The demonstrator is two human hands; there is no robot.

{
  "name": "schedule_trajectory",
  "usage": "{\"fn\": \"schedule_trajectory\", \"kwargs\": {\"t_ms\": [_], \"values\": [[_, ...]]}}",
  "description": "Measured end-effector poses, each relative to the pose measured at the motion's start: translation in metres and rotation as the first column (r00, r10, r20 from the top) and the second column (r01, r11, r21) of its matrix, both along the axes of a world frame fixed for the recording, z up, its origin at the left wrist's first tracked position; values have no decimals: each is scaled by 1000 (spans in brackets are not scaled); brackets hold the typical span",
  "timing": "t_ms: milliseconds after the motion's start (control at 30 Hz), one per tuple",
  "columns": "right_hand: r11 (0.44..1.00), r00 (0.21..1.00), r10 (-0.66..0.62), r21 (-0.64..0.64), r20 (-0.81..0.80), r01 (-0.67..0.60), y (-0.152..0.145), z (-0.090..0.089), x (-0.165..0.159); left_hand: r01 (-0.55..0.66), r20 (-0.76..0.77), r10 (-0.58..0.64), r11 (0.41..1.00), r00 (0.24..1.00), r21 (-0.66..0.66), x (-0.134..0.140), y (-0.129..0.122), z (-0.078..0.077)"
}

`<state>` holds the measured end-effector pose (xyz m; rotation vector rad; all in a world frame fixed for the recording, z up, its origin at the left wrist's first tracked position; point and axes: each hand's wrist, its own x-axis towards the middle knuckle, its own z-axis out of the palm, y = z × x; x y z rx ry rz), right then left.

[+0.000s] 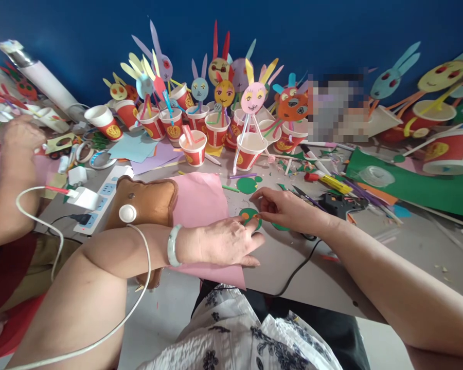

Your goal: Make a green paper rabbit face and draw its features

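A green paper disc [250, 211] with orange paper dots lies on the table between my hands. My left hand [226, 241], with a pale bangle at the wrist, is laid palm down with its fingers spread, the fingertips at the disc's near edge. My right hand [287, 208] is bent over the disc's right side, its thumb and forefinger apart and nothing visible between them. Just beyond lies a plain green disc [247, 185] beside a smaller green one [258, 179]. Another green piece [281, 226] is partly hidden under my right hand.
Paper cups [250, 154] bearing rabbit-faced figures line the back. A brown cushioned pouch [146, 200] lies on pink paper [200, 195], beside a power strip [104, 198]. A black glue gun [339, 203] and pens are at right. Another person's hand [23, 136] is at far left.
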<state>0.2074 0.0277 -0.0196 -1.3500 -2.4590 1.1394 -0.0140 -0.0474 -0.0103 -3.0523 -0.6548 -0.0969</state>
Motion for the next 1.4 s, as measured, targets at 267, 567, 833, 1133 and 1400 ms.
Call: {"fn": "schedule_trajectory", "kwargs": {"t_ms": [267, 567, 833, 1133, 1400], "values": [[999, 1000, 12, 47, 1, -12, -1, 0, -1, -47, 1, 47, 999, 999, 10, -4, -6, 14], [996, 1000, 0, 86, 25, -2, -1, -1, -2, -30, -9, 30, 998, 1000, 61, -5, -5, 8], [995, 1000, 14, 96, 18, -16, -1, -4, -1, -27, -5, 27, 1000, 1000, 11, -4, -3, 11], [996, 1000, 5, 93, 13, -7, -2, -2, -2, -5, -104, 12, 997, 995, 71, -5, -4, 18], [997, 1000, 4, 83, 11, -5, -2, -3, -2, -23, -54, 25, 999, 998, 45, -7, -6, 18]]}}
